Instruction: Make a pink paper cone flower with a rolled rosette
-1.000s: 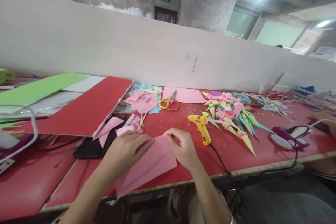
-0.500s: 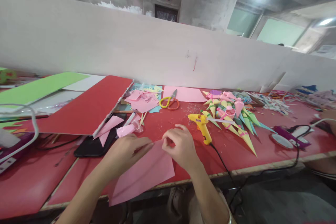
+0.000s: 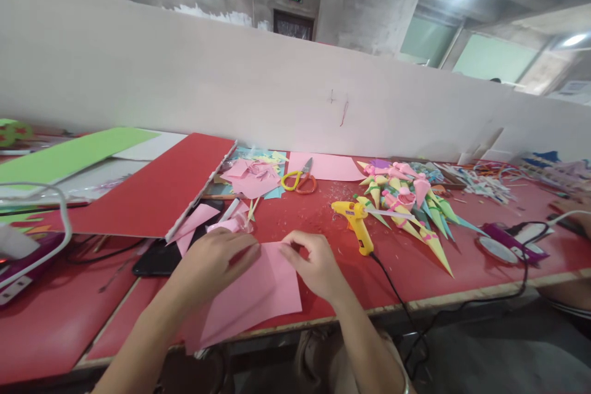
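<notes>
From my remote seat I read the frame from its left side, where a flat red board (image 3: pixel 170 188) lies smooth and matt, with a pale, ragged strip along its right edge; below it, left of centre, a glossy black phone (image 3: pixel 157 260) sits partly under pink scraps; just right of that the left hand (image 3: pixel 221 258) arches over the upper left of the pink paper (image 3: pixel 265 292), thumb by the top edge, though I cannot tell whether its fingers close on it.

The paper lies at lower centre, its lower left corner past the table's front edge; I judge it light, fairly stiff for a sheet, dry rather than slippery, and easily creased (it looks doubled at the left, though I can't be sure); the top edge seems the best hold, a light pinch near each corner.

There the right hand (image 3: pixel 314 261) has thumb and forefinger together, pinched on that edge; above, the scissors (image 3: pixel 299 181) show looped yellow and orange handles; to the right, the hard yellow glue gun (image 3: pixel 354 225) lies beside slim, pointed paper cones (image 3: pixel 434 247).
</notes>
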`<action>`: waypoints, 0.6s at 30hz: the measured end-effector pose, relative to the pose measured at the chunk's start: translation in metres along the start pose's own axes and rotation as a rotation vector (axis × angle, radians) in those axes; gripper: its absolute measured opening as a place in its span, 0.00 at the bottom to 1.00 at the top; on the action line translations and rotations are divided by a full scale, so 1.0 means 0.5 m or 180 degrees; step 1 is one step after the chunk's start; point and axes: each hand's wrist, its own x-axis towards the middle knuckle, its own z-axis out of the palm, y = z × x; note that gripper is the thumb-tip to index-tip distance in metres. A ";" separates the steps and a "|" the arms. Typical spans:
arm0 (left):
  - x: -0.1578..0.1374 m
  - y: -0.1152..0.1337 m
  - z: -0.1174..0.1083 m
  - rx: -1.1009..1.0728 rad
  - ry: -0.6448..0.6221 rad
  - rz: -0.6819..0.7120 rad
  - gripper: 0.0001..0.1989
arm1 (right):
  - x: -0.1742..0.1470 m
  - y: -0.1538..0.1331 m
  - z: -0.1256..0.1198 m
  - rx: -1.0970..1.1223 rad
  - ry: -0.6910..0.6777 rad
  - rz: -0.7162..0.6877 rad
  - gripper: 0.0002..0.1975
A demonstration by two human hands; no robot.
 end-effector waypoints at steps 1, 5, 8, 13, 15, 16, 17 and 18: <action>0.003 0.003 0.003 0.0196 -0.0001 0.0168 0.13 | 0.000 0.000 0.005 -0.0017 -0.0032 0.0018 0.11; 0.008 0.017 0.017 0.0511 0.0186 0.0626 0.13 | -0.003 -0.002 0.020 -0.0064 -0.0128 -0.0016 0.11; 0.009 0.024 0.025 0.0652 0.0401 0.0753 0.15 | -0.004 -0.005 0.026 -0.0021 -0.0059 -0.0045 0.12; 0.010 0.024 0.023 0.0959 0.0689 0.0904 0.15 | -0.004 -0.009 0.025 0.0083 0.0090 -0.0087 0.13; 0.009 0.017 0.019 0.1071 0.0706 0.0862 0.15 | -0.003 -0.009 0.019 0.0096 0.0241 -0.0051 0.14; 0.008 0.013 0.017 0.1113 0.0696 0.0813 0.15 | -0.002 -0.009 0.014 0.0095 0.0333 -0.0021 0.15; 0.006 0.007 0.015 0.1154 0.0684 0.0748 0.14 | -0.002 -0.008 0.009 0.0091 0.0426 0.0013 0.15; 0.005 0.002 0.012 0.1196 0.0667 0.0673 0.14 | -0.001 -0.006 0.003 0.0086 0.0507 0.0045 0.15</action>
